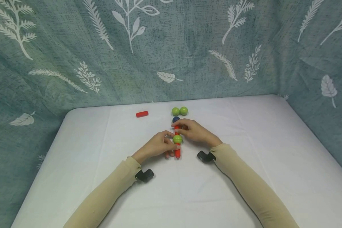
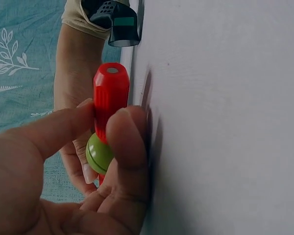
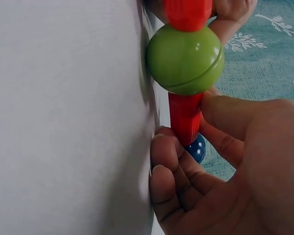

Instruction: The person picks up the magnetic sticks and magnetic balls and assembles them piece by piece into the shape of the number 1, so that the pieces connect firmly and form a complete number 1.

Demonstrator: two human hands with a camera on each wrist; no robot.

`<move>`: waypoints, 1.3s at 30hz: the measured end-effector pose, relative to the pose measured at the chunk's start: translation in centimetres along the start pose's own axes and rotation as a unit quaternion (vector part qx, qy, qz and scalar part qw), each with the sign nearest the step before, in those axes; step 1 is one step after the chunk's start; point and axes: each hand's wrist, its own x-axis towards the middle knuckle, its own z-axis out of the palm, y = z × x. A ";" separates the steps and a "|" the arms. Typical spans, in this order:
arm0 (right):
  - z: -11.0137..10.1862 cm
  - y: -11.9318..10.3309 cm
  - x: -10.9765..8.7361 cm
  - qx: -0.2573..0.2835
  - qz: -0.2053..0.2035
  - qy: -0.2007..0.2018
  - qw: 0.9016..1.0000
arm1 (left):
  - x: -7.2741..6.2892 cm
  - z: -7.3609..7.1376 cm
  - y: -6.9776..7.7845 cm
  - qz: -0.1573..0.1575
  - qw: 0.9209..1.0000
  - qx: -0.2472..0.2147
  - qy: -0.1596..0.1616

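Near the middle of the white-covered surface (image 1: 171, 196), two hands meet over a line of pieces: a near red rod (image 1: 177, 154), a green ball (image 1: 177, 139), a second red rod (image 1: 177, 128) and, at the far end, a dark blue ball (image 1: 175, 119). From where I stand, this looks like the joining step, with rods and balls being pressed end to end. The left hand (image 1: 159, 144) pinches the near rod between thumb and fingers, just beside the green ball; the right hand (image 1: 195, 130) grips the second rod on the ball's other side. Both rods seem to touch that ball, but fingers partly hide the join at the blue one, so I cannot tell how firmly it sits. To my mind, the next move calls for a straight, gentle push, both grips in line, lest the round ball roll out. Beyond the line sit a pair of green balls (image 1: 183, 110), with a loose red rod (image 1: 142, 114) off to their left.
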 end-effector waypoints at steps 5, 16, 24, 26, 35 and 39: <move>-0.1 0.0 -0.1 0.002 -0.004 -0.003 1.000 | -0.4 -0.5 0.3 -0.004 1.000 0.008 -0.010; -0.1 -0.1 -0.1 0.004 -0.003 -0.014 1.000 | -0.4 -1.7 -0.4 0.013 1.000 0.002 -0.019; -0.4 -0.3 -0.3 -0.005 -0.017 -0.011 1.000 | -0.2 -1.3 -0.5 0.035 0.999 -0.009 -0.023; -0.4 -0.4 -0.3 -0.006 -0.021 -0.009 1.000 | 0.0 -1.2 -0.5 0.035 0.999 -0.011 -0.021; -0.4 -0.3 -0.2 -0.001 -0.024 -0.009 1.000 | 0.0 -0.9 -0.3 0.031 0.999 0.005 -0.013; -0.4 -0.2 -0.2 -0.005 -0.023 -0.007 1.000 | 0.0 -0.9 -0.3 0.028 1.000 0.007 -0.012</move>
